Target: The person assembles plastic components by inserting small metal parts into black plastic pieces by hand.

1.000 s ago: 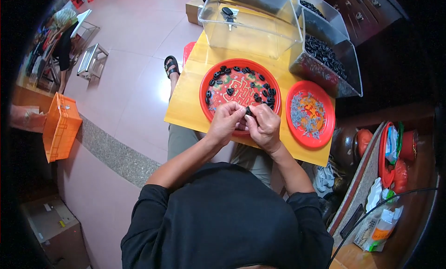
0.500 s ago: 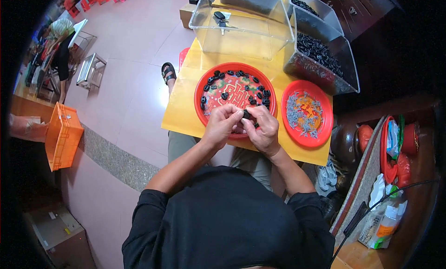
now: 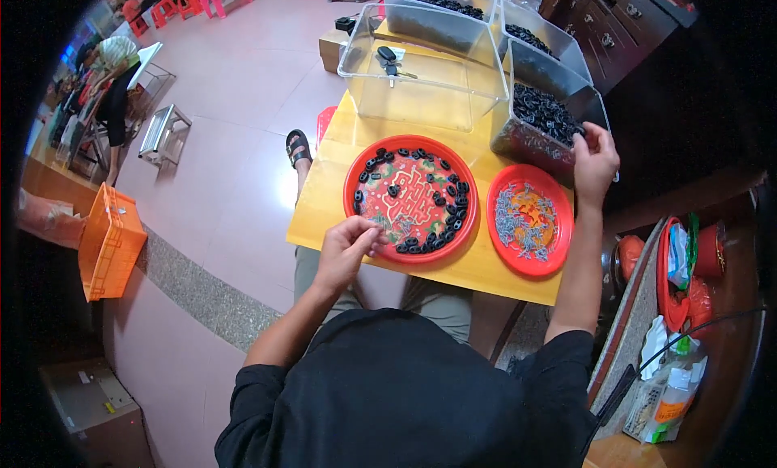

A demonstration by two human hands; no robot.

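Note:
My left hand (image 3: 344, 254) is over the near left rim of a round red tray (image 3: 350, 162), its thumb and fingertips pinched together; whatever they hold is too small to make out. Small black plastic parts (image 3: 460, 203) lie around the inside of this patterned tray, with a few grey bits near my left fingertips. My right hand (image 3: 596, 162) reaches out to the near right bin (image 3: 534, 148), a clear box heaped with black plastic parts (image 3: 546, 112). Its fingers are bent together over the bin's edge, and I cannot tell what is between them.
A smaller red plate (image 3: 566, 205) of thin grey pieces stands right of the tray on the yellow table (image 3: 324, 201). Behind are a clear box (image 3: 445, 116) with keys (image 3: 388, 59) and further bins (image 3: 571, 59). An orange crate (image 3: 113, 241) and a bent-over person (image 3: 117, 72) are at left.
My hands have parted from over the tray, where they held a small black part together. The right has moved far and right to the bin; the left has drawn back toward the tray's near left rim.

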